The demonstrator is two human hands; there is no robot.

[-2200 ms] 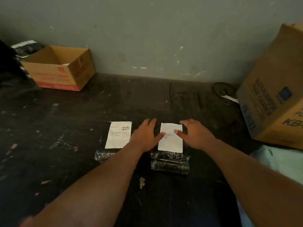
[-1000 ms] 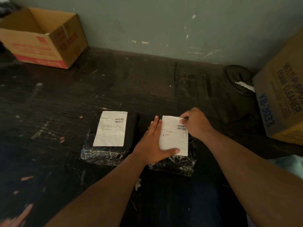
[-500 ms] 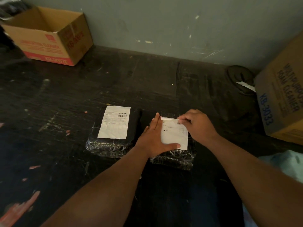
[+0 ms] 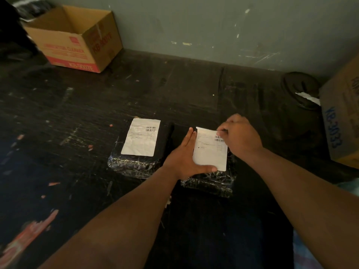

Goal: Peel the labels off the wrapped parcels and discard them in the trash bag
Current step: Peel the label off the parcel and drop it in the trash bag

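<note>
An open box sits at the far left against the wall. On the dark floor lies the left parcel, its label flat and untouched, with bare floor to its left and behind it. The left hand reaches in from below, fingers straight and together along the left edge of the right label, thumb spread under its near edge, pressing the right parcel down. The two parcels lie just beside each other, a narrow gap between. The right hand comes from the lower right, fingers curled, pinching the right label's far right corner; the top edge looks slightly lifted. Open floor runs beyond to a black bag by the wall, touching the big box at the right edge.
</note>
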